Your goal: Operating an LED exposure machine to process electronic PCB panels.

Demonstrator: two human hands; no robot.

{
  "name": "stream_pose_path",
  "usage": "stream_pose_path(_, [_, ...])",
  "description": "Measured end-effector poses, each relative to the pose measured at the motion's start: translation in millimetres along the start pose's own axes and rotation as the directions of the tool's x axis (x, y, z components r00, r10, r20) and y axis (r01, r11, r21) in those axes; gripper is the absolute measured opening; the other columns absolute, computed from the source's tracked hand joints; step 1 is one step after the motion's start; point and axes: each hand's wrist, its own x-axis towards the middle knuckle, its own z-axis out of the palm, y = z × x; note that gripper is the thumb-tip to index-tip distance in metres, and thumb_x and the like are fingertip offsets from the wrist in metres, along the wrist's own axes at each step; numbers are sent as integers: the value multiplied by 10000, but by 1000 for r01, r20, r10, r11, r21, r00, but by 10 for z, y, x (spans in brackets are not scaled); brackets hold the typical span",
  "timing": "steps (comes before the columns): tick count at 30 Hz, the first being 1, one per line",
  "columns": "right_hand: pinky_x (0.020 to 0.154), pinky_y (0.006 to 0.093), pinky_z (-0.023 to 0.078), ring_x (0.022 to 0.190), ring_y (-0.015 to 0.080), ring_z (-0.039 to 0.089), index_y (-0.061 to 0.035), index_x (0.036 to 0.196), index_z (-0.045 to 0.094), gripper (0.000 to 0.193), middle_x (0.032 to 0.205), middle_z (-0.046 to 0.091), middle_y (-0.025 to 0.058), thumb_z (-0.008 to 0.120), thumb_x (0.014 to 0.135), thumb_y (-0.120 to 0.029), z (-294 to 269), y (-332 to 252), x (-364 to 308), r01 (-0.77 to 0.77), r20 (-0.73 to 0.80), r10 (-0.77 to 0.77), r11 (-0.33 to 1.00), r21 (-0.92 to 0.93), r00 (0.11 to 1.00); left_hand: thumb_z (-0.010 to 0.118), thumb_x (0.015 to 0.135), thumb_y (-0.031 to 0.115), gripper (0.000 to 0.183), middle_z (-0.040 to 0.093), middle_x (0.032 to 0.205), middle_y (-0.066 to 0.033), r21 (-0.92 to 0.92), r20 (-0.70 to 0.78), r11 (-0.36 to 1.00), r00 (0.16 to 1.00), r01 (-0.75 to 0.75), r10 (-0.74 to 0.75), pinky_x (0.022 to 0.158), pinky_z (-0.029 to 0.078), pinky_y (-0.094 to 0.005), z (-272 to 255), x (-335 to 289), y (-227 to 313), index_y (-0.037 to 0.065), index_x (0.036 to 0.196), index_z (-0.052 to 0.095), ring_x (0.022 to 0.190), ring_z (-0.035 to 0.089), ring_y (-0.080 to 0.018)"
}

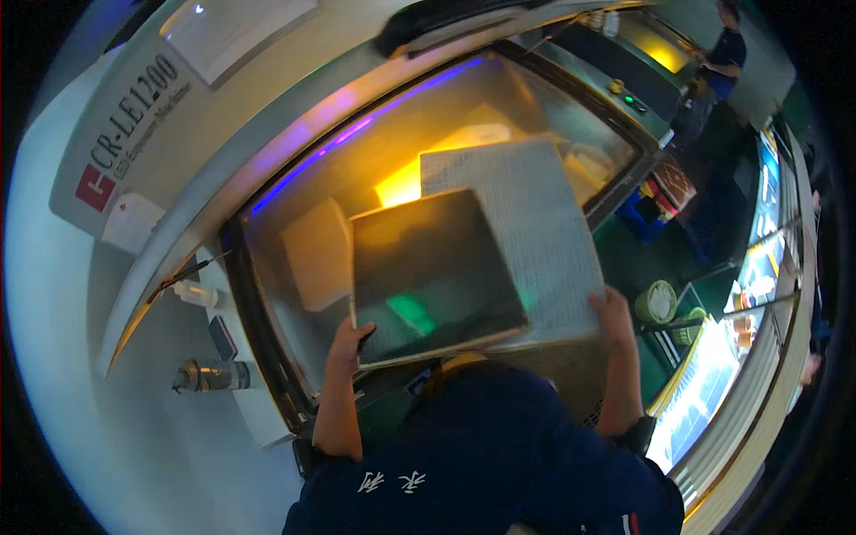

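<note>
Dim workshop, large pale curved machine housing (294, 67) filling the upper left of the frame, yellow and purple light coming off it. Nearest, bottom centre: navy blue shirt (481, 455) of the wearer, both forearms reaching up.

Left hand (346, 343), left of centre: grip closed, thumb on top, on the lower left edge of a dark grey, nearly square flat panel (437, 267) with a green reflection. Right hand (613, 316), right of centre: grip closed at the lower right edge of a pale grey-white rectangular panel (544, 223) with fine rows of marks; finger detail blurry. Dark panel overlaps the pale one, centre of frame; can't tell if they touch.

Both sit in front of a dark-framed glass bed (267, 267), beige flat sheet (316, 254) visible left of the dark panel. Left of the frame, beside the bed: white plastic bottle (196, 293), dark phone-like slab (222, 338), grey cylindrical container (212, 375). Right: pale green round tub (656, 302), brightly lit table (700, 397). Farther, right of upper centre: blue crate (644, 217). Farthest, upper right: co-worker in dark top (727, 53) near a yellow glow.
</note>
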Motion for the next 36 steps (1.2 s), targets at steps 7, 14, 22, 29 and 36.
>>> stream_pose_path(7, [813, 339, 509, 878, 180, 654, 41, 1160, 632, 388, 1007, 699, 109, 645, 917, -262, 59, -1110, 1667, 226, 265, -151, 931, -285, 952, 695, 890, 293, 595, 660, 865, -161, 371, -386, 916, 922, 150, 6, 483, 522, -341, -1176, 217, 325, -29, 1312, 427, 610, 664, -198])
stream_pose_path(14, [1116, 622, 240, 1419, 439, 261, -110, 1513, 307, 995, 1562, 256, 213, 616, 778, -706, 922, -123, 2947, 594, 571, -177, 129, -794, 802, 548, 916, 580, 842, 137, 1618, -160, 900, -426, 277, 814, 337, 396, 1157, 185, -590, -757, 809, 194, 161, 1558, 200, 1472, 182, -382])
stream_pose_path(22, [1159, 616, 88, 1482, 419, 92, -217, 1551, 244, 991, 1618, 111, 187, 625, 775, -702, 1791, -149, 2719, 628, 550, -380, 115, -769, 744, 340, 901, 738, 803, 74, 1641, -74, 958, -284, 159, 874, 240, 395, 1094, 25, -740, -768, 1132, -132, 300, 1558, 196, 1489, 45, -407])
stream_pose_path(29, [1176, 592, 34, 1488, 412, 7, -66, 1554, 111, 1070, 1611, 13, 237, 658, 807, -603, 1743, -680, 2597, 667, 409, -711, 113, -736, 572, 373, 894, 727, 807, 38, 1645, -54, 957, -286, 148, 887, 248, 362, 1110, 9, -720, -705, 1201, -72, 308, 1559, 190, 1496, 16, -386])
stream_pose_path(36, [1005, 366, 438, 1167, 254, 583, -73, 1285, 572, 564, 1253, 625, 116, 786, 777, -190, 1285, -4031, 608, 783, 139, -970, -241, -574, -197, 365, 916, 700, 775, 63, 1642, -70, 954, -298, 105, 865, 280, 404, 1104, 33, -727, -649, 1191, -148, 307, 1560, 186, 1494, 47, -391])
